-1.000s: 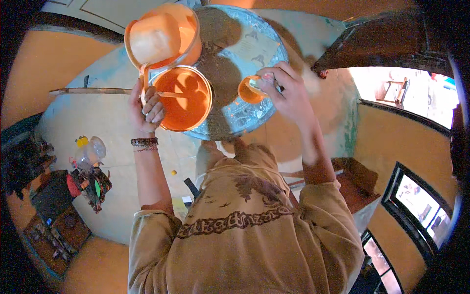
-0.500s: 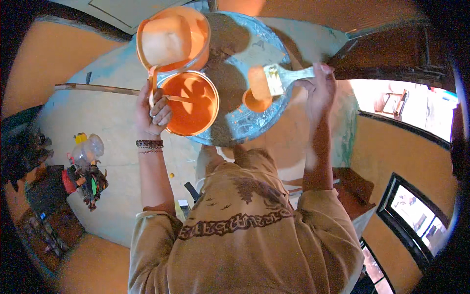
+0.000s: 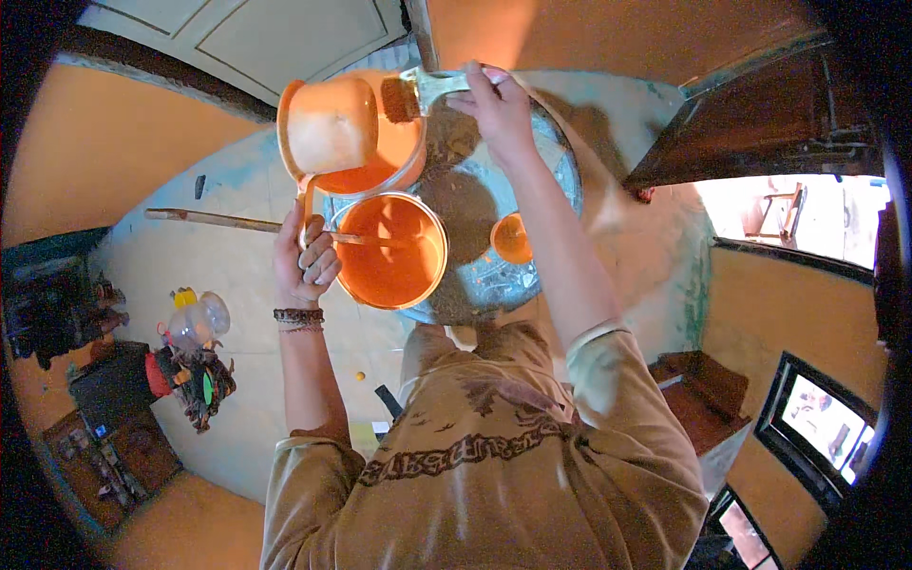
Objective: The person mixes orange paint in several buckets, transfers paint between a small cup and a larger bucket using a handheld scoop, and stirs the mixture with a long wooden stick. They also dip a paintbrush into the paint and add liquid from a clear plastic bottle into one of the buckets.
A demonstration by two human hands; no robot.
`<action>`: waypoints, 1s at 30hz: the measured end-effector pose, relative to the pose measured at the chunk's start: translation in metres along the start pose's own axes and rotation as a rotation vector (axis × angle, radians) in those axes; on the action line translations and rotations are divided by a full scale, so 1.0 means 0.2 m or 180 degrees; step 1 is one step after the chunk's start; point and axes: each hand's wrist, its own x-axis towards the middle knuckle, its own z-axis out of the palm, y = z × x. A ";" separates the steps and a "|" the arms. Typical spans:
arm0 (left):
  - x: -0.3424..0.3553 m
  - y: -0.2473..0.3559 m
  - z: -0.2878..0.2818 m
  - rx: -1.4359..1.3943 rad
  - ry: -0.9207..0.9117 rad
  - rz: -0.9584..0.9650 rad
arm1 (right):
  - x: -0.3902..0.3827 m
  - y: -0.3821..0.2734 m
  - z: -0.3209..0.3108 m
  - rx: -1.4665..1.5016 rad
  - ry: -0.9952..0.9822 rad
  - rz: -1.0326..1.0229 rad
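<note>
My left hand (image 3: 306, 258) grips the handle of a paint-smeared plastic dipper (image 3: 328, 128), tilted over the far bucket (image 3: 410, 157). A wooden stick (image 3: 214, 220) passes by that hand and slants into the near bucket of orange paint (image 3: 394, 271); whether my fingers also hold it I cannot tell. My right hand (image 3: 499, 109) is closed round the pale handle of a wide paintbrush (image 3: 418, 93). Its paint-stained bristles point left, close to the dipper's right side. A small orange cup (image 3: 513, 237) stands to the right of the near bucket.
A round, paint-marked blue surface (image 3: 494, 290) carries the buckets and cup. Beyond it rise an orange wall (image 3: 608, 33) and a pale door (image 3: 275, 38). Clutter with a clear plastic jar (image 3: 204, 318) lies on the floor at left; a brown wooden cabinet (image 3: 698, 399) stands at right.
My right hand has carried the paintbrush left and away from me, from above the small cup to beside the dipper. The dipper remains in my left hand; the whole view has shifted slightly.
</note>
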 end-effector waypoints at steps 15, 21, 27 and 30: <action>-0.02 0.04 0.09 0.1109 0.1142 0.0201 | 0.13 -0.12 0.02 0.0064 0.0031 0.0111; -0.02 0.07 0.08 0.1859 0.1657 0.0442 | 0.12 -0.14 0.04 0.0031 0.0048 -0.0034; -0.02 0.06 0.08 0.2236 0.1840 0.0507 | -0.06 -0.17 0.09 -0.0543 0.0140 -0.0281; -0.01 0.03 0.11 0.2309 0.1983 0.0640 | -0.08 -0.13 0.08 -0.0543 0.0213 -0.0678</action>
